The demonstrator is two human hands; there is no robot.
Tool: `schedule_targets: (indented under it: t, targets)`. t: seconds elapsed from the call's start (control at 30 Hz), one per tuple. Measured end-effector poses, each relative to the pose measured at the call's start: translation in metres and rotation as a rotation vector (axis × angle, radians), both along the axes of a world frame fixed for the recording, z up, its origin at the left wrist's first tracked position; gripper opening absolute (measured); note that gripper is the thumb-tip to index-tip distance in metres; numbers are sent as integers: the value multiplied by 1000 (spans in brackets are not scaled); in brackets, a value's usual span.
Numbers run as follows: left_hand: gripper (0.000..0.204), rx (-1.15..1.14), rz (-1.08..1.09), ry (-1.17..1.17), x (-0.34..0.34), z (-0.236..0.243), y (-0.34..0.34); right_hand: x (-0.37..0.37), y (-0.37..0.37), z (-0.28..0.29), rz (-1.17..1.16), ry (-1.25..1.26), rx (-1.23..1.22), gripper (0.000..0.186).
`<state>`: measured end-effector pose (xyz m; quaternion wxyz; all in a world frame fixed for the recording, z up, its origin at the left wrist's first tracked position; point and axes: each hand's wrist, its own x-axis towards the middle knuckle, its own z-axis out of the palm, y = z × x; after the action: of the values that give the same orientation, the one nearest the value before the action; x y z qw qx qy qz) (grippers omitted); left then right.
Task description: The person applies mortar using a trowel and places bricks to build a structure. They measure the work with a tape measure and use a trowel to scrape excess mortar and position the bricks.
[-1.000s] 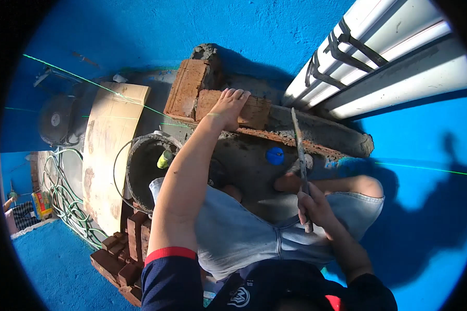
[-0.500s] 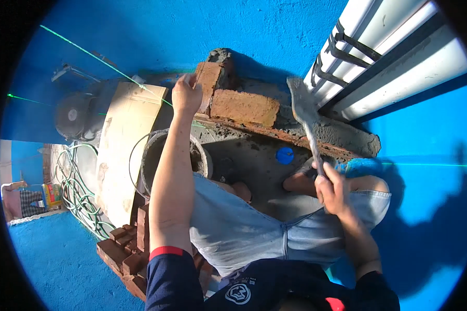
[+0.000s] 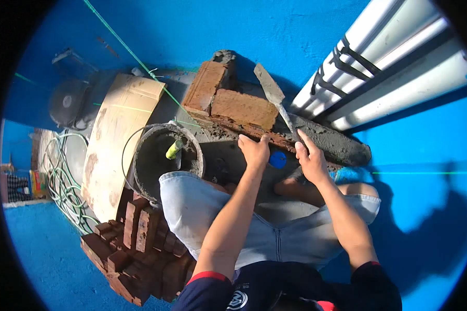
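Note:
My right hand [image 3: 308,158] grips the handle of a metal trowel [image 3: 269,85], whose mortar-smeared blade is raised near the right end of a reddish brick [image 3: 243,108]. My left hand [image 3: 253,151] is at the front edge of that brick course, just below the brick, fingers apart and slightly bent; whether it touches the edge I cannot tell. A second brick [image 3: 202,88] sits at the left on the mortar-covered ledge [image 3: 340,142]. Left of my left hand stands a bucket [image 3: 142,171] of grey mortar, with a yellow-green-handled tool [image 3: 174,149] in it.
Stacked bricks [image 3: 140,259] lie lower left, beside cardboard [image 3: 109,145], a coiled green hose [image 3: 65,181] and a dark disc-shaped machine [image 3: 67,103]. A green string [image 3: 119,41] crosses the left. Taped white pipes [image 3: 384,88] stand against the blue wall [image 3: 425,171]; a blue round object [image 3: 278,159] lies below the ledge.
My left hand has left the top of the bricks and dropped down and right. My right hand has moved slightly up, the trowel blade swinging up and leftward over the bricks.

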<state>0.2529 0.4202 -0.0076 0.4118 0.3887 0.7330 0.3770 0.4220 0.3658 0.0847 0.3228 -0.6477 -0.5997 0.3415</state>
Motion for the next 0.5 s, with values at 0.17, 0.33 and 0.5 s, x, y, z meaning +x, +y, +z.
schedule_targets:
  t: [0.17, 0.33, 0.5]
  targets:
    - [78, 206, 274, -34, -4, -17, 10, 1, 23, -1, 151, -115, -60, 41]
    - [89, 308, 204, -87, 5, -12, 29, -5, 47, -6, 242, -178, -25, 40]
    - [87, 240, 174, -36, 4, -5, 32, -21, 59, -16, 306, -91, 120, 39]
